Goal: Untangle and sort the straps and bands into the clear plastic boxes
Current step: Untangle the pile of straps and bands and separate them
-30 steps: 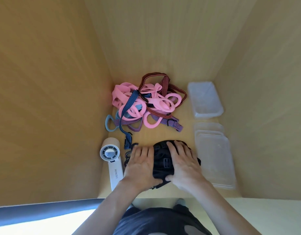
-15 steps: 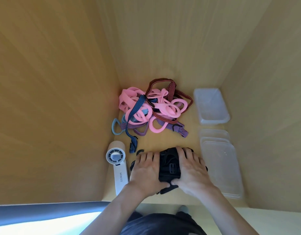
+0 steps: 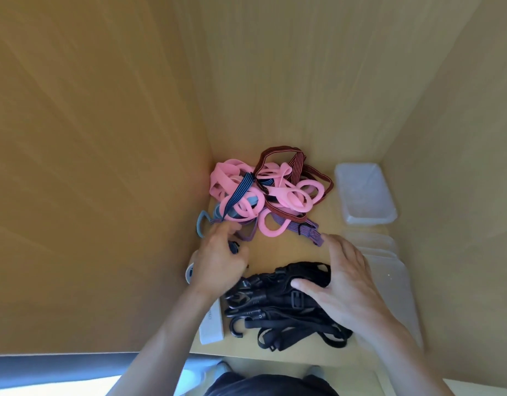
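While the right hand (image 3: pixel 346 281) lies spread, thumb on the black straps (image 3: pixel 275 304) near the shelf (image 3: pixel 278 252) edge, the left hand (image 3: pixel 218 264) curls its fingers (image 3: pixel 221 229) round the blue striped strap (image 3: pixel 240 190) end, below the pink tangle (image 3: pixel 289 192); clear boxes (image 3: pixel 363 192) stand right.

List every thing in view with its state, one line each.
Left hand, at the blue striped strap; grip unclear.
Right hand, open, thumb on the black strap bundle.
Pink bands, tangled with the straps.
Maroon striped strap, looped over the pile.
Purple strap, partly under the pile.
Far clear box, open, empty.
Near clear boxes, empty, apparently stacked.
Handheld fan, lying flat, partly hidden.
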Demonstrator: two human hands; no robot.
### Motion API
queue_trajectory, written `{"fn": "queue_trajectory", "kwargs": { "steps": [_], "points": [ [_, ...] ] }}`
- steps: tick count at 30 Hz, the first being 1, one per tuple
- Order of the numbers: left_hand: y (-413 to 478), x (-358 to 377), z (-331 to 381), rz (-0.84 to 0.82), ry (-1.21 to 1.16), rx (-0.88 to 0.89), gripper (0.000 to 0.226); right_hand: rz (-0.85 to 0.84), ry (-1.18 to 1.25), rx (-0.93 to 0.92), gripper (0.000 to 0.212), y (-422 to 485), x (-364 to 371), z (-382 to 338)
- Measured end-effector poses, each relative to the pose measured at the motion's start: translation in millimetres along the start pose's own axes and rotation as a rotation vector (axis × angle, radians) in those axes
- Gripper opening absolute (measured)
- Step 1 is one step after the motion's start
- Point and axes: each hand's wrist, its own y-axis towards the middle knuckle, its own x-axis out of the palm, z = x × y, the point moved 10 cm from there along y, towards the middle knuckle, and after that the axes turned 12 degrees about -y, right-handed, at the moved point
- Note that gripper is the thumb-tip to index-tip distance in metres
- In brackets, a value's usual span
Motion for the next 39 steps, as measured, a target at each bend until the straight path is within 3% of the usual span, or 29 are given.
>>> {"fn": "queue_trajectory", "kwargs": {
  "steps": [3, 7, 11, 14, 18, 22, 25, 31, 33, 37, 39],
  "points": [
    [26.9, -17.3, 3.7, 0.147, -0.108, -0.043, 0.024, 0.034, 0.053, -0.005, 0.083, 1.6, -5.3, -5.5],
    [70.1, -15.7, 39.5, 0.207, 0.001, 0.066, 0.023, -0.003, 0.104, -0.015, 0.067, 1.9, -1.7, -11.6],
    [115.3, 2.5, 66.5, 0.155, 0.125, 0.120, 0.023, -0.032, 0.129, -0.042, 0.055, -0.3, -0.8, -12.5],
    [149.0, 21.7, 52.9, 0.028, 0.253, 0.022, 0.021, -0.012, 0.169, -0.051, 0.046, -1.9, -4.2, -6.6],
    [167.5, 51.1, 11.6, -0.243, 0.110, -0.187, 0.019, 0.016, 0.206, -0.034, 0.036, -4.9, -8.3, 7.4],
    [176.3, 47.2, 7.4, -0.214, 0.090, -0.125, 0.016, 0.035, 0.236, -0.020, 0.027, -4.5, -5.9, 20.4],
    [173.1, 30.8, 23.2, -0.132, 0.083, -0.070, 0.026, 0.059, 0.259, -0.007, 0.021, 0.0, -5.7, 25.4],
    [156.2, 9.1, 82.6, -0.041, -0.195, -0.022, 0.032, 0.103, 0.334, -0.057, 0.020, 26.0, -21.2, 18.3],
    [147.1, 6.2, 106.4, -0.063, -0.325, -0.014, 0.034, 0.132, 0.366, -0.065, 0.020, 44.4, -36.4, 12.0],
    [128.0, 0.7, 154.9, -0.171, -0.355, 0.063, 0.030, 0.142, 0.436, -0.033, 0.025, 92.9, -66.4, -1.3],
    [119.4, -5.3, 178.3, -0.193, -0.372, 0.109, 0.030, 0.136, 0.443, -0.022, 0.040, 113.2, -79.4, -10.8]
  ]
}}
